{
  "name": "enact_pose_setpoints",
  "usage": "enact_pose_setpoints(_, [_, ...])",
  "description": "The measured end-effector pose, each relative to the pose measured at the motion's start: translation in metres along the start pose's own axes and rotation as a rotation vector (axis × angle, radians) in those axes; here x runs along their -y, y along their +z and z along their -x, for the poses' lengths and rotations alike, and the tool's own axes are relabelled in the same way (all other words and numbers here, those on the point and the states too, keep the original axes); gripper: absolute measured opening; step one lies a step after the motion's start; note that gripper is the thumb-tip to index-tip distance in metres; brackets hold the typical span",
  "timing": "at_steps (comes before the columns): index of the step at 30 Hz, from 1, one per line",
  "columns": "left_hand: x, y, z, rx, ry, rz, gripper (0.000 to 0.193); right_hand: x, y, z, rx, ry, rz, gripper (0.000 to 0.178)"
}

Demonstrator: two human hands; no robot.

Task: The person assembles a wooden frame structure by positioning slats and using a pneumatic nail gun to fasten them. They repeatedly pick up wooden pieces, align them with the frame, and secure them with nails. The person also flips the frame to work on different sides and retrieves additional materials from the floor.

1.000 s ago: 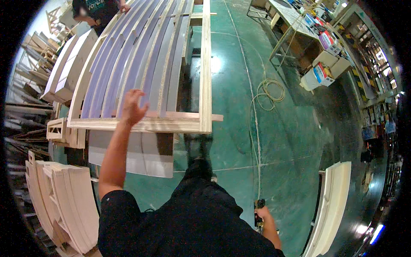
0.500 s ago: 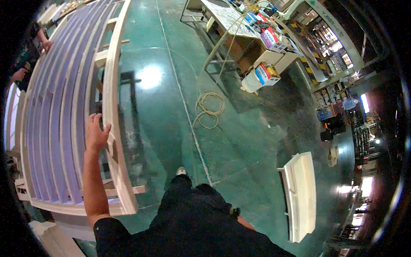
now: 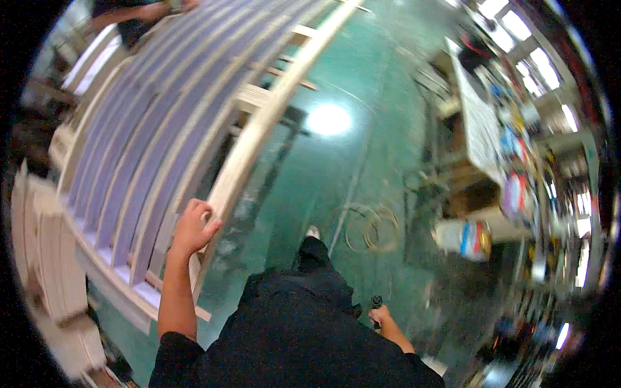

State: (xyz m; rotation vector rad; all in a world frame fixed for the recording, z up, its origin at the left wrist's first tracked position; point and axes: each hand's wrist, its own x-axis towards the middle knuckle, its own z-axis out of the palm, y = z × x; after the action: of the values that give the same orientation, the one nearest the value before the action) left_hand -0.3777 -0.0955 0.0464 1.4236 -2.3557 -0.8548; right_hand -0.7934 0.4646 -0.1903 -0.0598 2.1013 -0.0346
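My left hand (image 3: 193, 229) is beside the near end of a pale wooden rail (image 3: 251, 150), fingers curved and thumb spread apart. Whether it touches the wood I cannot tell. The rail forms the right side of a large frame, in which several long wooden slats (image 3: 169, 132) run over purple-tinted gaps. Low on the right, my right hand (image 3: 380, 314) is closed around a small dark tool (image 3: 377, 301); blur and size hide its exact kind.
Another person's arm (image 3: 145, 13) reaches over the frame's far left. Stacked pale boards (image 3: 58, 258) stand near left. A coiled hose (image 3: 372, 229) lies on the green floor. To the right are a cluttered worktable (image 3: 477, 129) and a white bucket (image 3: 453, 233).
The view has swung left, so the frame and worktable appear farther right. My right hand with the dark tool has come into sight. My left hand stays by the rail, now nearer its end.
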Motion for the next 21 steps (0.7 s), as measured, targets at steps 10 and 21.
enact_pose_setpoints(10, [-0.005, -0.034, -0.146, -0.234, -0.253, -0.004, 0.046, 0.488, -0.290, -0.164, -0.016, -0.791, 0.444, 0.031])
enact_pose_setpoints(21, [0.063, -0.030, -0.343, -0.105, -0.522, -0.162, 0.049, 0.959, -0.284, 0.241, 0.179, -1.410, 1.359, 0.040])
